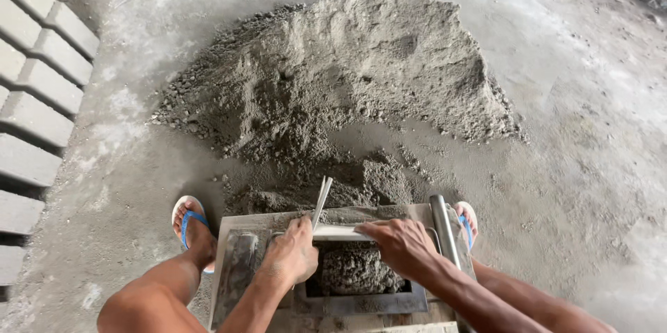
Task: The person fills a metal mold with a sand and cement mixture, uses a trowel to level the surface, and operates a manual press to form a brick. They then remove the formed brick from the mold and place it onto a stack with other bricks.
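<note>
Pressing left hand (292,255) and right hand (399,244) onto grey block mould (361,302).

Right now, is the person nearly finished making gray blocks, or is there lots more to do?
Done: rows of finished blocks line the floor. In hand: the left hand and right hand press a flat strip over the filled mold. Left: a big mix pile remains, so probably plenty.

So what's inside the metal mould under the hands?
The mould holds damp grey mix, lumpy and not levelled. The left hand and right hand press a pale flat bar across its far edge, hiding the mix there. How deep the mix goes cannot be seen.
</note>
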